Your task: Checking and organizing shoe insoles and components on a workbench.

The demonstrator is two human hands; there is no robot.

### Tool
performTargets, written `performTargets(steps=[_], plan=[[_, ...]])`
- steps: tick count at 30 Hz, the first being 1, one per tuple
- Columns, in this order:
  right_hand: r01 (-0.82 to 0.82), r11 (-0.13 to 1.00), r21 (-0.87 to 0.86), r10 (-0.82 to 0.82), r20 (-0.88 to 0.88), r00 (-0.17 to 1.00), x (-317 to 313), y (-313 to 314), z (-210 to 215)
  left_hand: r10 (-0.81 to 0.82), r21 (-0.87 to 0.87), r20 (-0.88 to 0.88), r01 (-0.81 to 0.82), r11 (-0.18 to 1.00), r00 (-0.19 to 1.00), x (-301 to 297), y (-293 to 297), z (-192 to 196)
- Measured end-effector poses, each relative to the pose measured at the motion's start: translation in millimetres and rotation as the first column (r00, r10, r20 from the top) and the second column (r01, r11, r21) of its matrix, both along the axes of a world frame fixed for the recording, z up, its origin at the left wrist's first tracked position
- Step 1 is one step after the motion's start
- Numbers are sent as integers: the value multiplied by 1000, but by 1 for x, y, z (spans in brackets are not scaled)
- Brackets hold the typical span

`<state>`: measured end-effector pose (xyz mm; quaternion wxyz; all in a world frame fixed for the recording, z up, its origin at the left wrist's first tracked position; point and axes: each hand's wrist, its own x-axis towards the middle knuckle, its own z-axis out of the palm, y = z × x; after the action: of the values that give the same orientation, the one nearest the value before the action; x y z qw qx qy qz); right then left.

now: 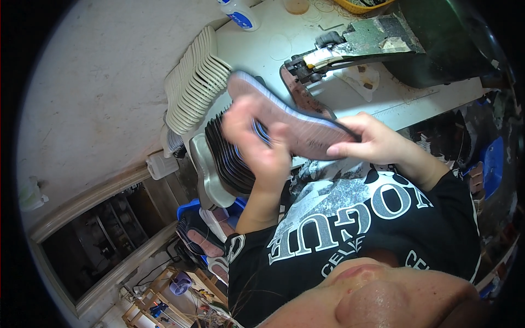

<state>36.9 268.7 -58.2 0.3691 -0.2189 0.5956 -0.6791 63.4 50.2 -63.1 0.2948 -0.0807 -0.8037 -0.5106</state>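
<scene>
My right hand (372, 139) grips the near right end of a shoe sole (306, 128), thumb on its face and fingers around the edge. The sole has a pinkish-brown, lined face and a dark rim, and is held tilted above the bench. My left hand (259, 145), smeared by motion, is at the sole's left part; whether it grips the sole cannot be made out. Just under and beside it stands a row of dark soles (221, 150) packed on edge. Behind the held sole another brown sole piece (299, 93) lies under the machine's front.
A machine with a green arm (377, 41) reaches over the white bench (268, 41) from the right. A stack of cream soles (197, 79) lines the wall side. Farther back are a white bottle (240, 15) and a yellow basket (363, 6). Blue bins (494, 167) flank me.
</scene>
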Motion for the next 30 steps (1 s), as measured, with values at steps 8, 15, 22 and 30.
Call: performTargets(steps=[8,15,22,30], plan=[[-285,894,-347,249,-146,957,-12,2,-15,-334,775,259,12,632,906,-6,2,4],[-377,896,-236,403,73,912,-45,-20,-28,-587,863,188,153,481,787,-15,28,16],[-245,933,264,286,-129,950,-57,-16,15,-353,598,267,133,790,897,-23,27,16],[-80,985,155,85,-21,996,-54,-15,27,-385,603,399,78,794,832,-50,24,39]])
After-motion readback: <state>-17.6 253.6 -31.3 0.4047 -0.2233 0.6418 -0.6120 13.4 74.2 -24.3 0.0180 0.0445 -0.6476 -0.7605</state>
